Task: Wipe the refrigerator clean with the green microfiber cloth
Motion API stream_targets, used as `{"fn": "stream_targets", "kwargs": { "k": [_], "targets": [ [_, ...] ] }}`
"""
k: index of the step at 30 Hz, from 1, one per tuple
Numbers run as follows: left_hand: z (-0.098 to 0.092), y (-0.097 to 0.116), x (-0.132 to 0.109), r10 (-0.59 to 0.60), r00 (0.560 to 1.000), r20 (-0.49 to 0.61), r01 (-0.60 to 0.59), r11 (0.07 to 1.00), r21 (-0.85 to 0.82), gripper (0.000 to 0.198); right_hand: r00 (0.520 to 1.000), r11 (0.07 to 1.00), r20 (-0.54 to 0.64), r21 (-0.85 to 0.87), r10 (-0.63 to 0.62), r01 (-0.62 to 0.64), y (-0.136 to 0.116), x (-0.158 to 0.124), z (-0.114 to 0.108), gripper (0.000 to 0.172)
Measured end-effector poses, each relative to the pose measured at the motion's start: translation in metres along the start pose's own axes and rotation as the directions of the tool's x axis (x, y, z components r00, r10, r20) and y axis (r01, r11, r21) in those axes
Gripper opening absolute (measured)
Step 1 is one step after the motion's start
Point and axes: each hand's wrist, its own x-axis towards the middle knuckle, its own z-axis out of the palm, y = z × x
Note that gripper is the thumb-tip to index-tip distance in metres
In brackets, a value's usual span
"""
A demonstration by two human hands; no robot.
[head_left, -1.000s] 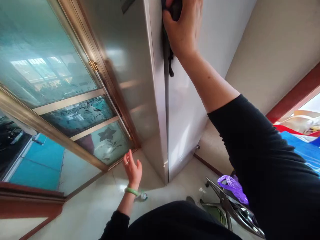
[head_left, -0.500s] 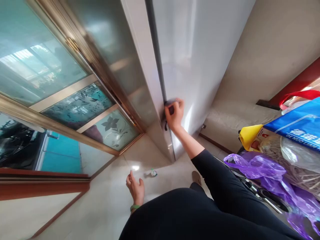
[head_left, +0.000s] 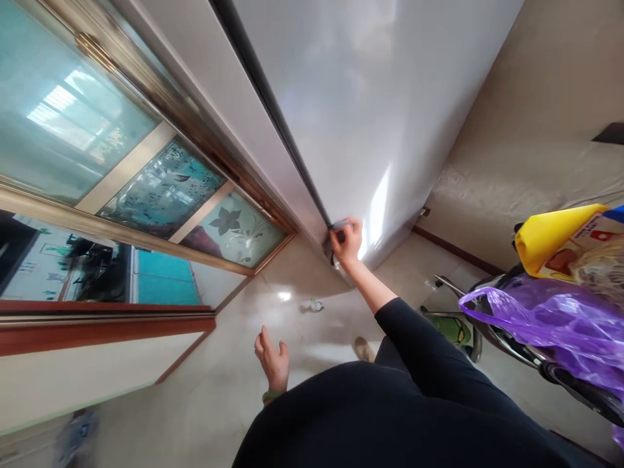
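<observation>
My right hand (head_left: 347, 242) is curled at the dark seam along the edge of a tall, glossy grey door (head_left: 361, 117), low down near its bottom corner. Its thumb and fingers close around a small dark grey, rounded thing, mostly covered by the hand, so its kind is unclear. A small dark loop (head_left: 334, 260) shows just below the hand. Lower and further left, my left hand (head_left: 273, 364) hangs over the floor, fingers loosely apart, holding nothing; a green bangle circles its wrist.
A gold-framed glass door (head_left: 160, 175) with flower patterns stands at left. A small white and green item (head_left: 312, 305) lies on the tiled floor. On the right, a purple plastic bag (head_left: 546, 318) and a yellow bag (head_left: 556, 234) rest on a metal-framed cart (head_left: 480, 338).
My view has shifted, showing more floor and the cart's frame. My right hand stays closed at the door edge, and my left hand still hangs open.
</observation>
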Motion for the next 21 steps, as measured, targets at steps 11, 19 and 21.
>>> {"fn": "stream_targets", "kwargs": {
  "k": [11, 19, 21],
  "targets": [
    [-0.01, 0.014, -0.028, -0.067, 0.997, 0.024, 0.065, 0.996, 0.068, 0.066, 0.976, 0.979, 0.087, -0.058, 0.202, -0.197, 0.059, -0.042, 0.004, 0.011],
    [-0.022, 0.002, -0.051, -0.093, 0.996, -0.016, 0.094, 0.991, 0.095, 0.068, 0.922, 0.924, 0.124, -0.166, 0.366, -0.344, 0.09, -0.066, 0.007, 0.014],
    [-0.026, -0.002, -0.056, -0.089, 0.996, -0.018, 0.091, 0.99, 0.105, 0.068, 0.898, 0.896, 0.118, -0.201, 0.424, -0.396, 0.096, -0.073, 0.01, 0.015]
  ]
}}
